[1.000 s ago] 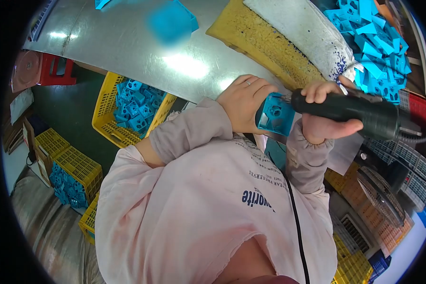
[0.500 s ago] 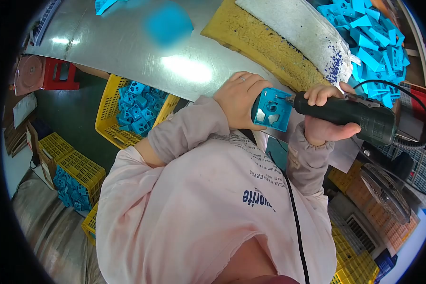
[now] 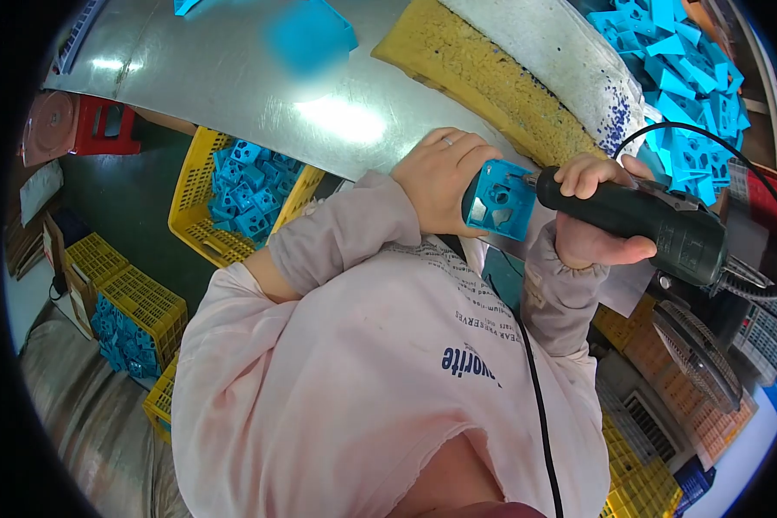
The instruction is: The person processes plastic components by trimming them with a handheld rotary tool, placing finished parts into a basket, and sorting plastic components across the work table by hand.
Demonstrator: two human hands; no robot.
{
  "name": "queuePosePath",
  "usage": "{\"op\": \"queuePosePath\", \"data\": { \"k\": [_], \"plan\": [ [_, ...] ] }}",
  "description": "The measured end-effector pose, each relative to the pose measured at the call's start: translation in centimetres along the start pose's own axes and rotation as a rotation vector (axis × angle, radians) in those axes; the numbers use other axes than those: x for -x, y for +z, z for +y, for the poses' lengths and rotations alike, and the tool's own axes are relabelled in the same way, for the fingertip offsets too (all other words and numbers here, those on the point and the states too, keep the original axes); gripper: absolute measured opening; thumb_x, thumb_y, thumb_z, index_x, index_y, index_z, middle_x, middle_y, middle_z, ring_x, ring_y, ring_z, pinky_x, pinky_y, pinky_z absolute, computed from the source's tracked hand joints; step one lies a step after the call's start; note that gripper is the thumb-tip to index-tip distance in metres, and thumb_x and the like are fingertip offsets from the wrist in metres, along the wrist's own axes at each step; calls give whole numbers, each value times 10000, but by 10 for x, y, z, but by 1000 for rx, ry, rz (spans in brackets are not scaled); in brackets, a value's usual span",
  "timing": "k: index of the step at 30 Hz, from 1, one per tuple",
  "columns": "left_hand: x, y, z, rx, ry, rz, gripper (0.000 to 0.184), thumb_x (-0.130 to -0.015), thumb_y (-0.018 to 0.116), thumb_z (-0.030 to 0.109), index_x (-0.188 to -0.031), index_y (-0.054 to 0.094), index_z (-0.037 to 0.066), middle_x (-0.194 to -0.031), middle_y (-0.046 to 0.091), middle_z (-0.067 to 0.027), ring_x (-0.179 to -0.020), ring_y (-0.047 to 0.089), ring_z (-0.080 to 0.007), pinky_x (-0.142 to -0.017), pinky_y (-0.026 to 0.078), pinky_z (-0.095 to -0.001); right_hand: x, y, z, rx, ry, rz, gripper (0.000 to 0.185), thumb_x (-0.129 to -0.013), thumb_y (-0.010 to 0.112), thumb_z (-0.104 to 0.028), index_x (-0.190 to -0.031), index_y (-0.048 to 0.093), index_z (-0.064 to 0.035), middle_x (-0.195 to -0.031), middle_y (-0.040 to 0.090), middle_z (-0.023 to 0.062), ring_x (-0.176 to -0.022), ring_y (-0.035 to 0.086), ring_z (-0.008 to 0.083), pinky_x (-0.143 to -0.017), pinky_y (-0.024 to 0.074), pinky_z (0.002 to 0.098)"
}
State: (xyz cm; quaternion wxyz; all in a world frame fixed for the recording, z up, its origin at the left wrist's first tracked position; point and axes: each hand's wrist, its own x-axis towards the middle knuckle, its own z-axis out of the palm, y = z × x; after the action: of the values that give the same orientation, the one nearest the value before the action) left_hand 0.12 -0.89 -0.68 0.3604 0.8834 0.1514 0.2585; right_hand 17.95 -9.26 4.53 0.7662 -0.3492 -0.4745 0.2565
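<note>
My left hand (image 3: 445, 181), a ring on one finger, is closed around a blue plastic housing (image 3: 499, 203) and keeps its hollow side, with holes inside, turned to the right. A black electric screwdriver (image 3: 647, 220) lies sideways in my right hand (image 3: 591, 211), fingers over the top and thumb beneath. Its bit reaches into the housing near the upper right corner; the exact contact point is too small to make out. A cable leaves the tool's rear end and loops upward. Both hands are just in front of the metal table's edge.
On the metal table (image 3: 224, 69) lie a yellow foam pad (image 3: 483, 73), a white cloth (image 3: 535, 43) and a blurred blue part (image 3: 311, 39). Blue parts (image 3: 686, 86) are heaped at upper right. Yellow crates (image 3: 186, 186) hold more. A fan (image 3: 695, 354) and red stool (image 3: 104, 129) stand nearby.
The view has shifted slightly. Both hands, the housing and the screwdriver keep nearly the same positions, with the tool's rear end a little lower and its cable loop moved.
</note>
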Motion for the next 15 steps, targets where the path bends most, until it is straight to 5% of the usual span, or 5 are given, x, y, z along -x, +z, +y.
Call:
{"op": "queuePosePath", "data": {
  "k": [15],
  "plan": [
    [-3,0,-4,41,-17,25,731,-570,835,381,-1163,545,66,-1053,565,-110,-1011,575,-317,-956,406,-414,-9,13,4,84,216,-5,962,-728,554,-818,-1223,424,-4,-725,551,93,-631,547,202,-615,474,341]
  ]
}}
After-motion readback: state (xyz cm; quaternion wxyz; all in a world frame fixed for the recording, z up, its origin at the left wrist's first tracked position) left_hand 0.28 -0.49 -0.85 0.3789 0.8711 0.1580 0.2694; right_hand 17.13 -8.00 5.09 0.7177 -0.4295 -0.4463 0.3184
